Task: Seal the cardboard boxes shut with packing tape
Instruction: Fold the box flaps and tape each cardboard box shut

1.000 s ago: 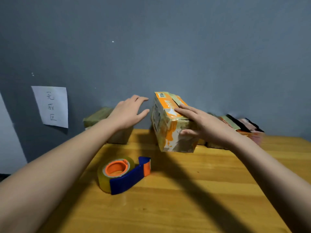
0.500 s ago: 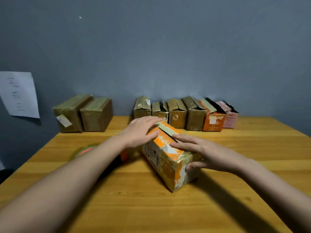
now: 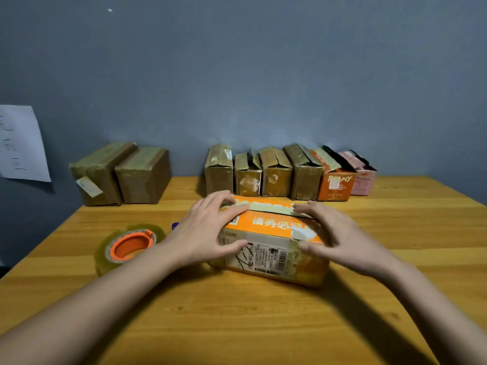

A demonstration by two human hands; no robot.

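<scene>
Head view: an orange box (image 3: 274,241) lies on its side near the middle of the wooden desk (image 3: 263,325), with its label face toward the near edge and a strip of old tape along the top seam. The left hand (image 3: 208,230) grips the box's left end, fingers curled over the top and thumb pressed against the front face. The right hand (image 3: 334,238) holds the right end the same way, fingers spread across the top and thumb on the front.

Just left of the box, partly behind the left wrist, a roll of clear packing tape (image 3: 129,246) with an orange core lies flat on the desk.

Along the far edge, against the grey wall, two taped brown boxes (image 3: 121,175) sit toward the far left corner. A row of six small boxes (image 3: 287,172) stands behind the orange box, several with loose top flaps. A sheet of paper (image 3: 21,143) hangs on the wall at left.
</scene>
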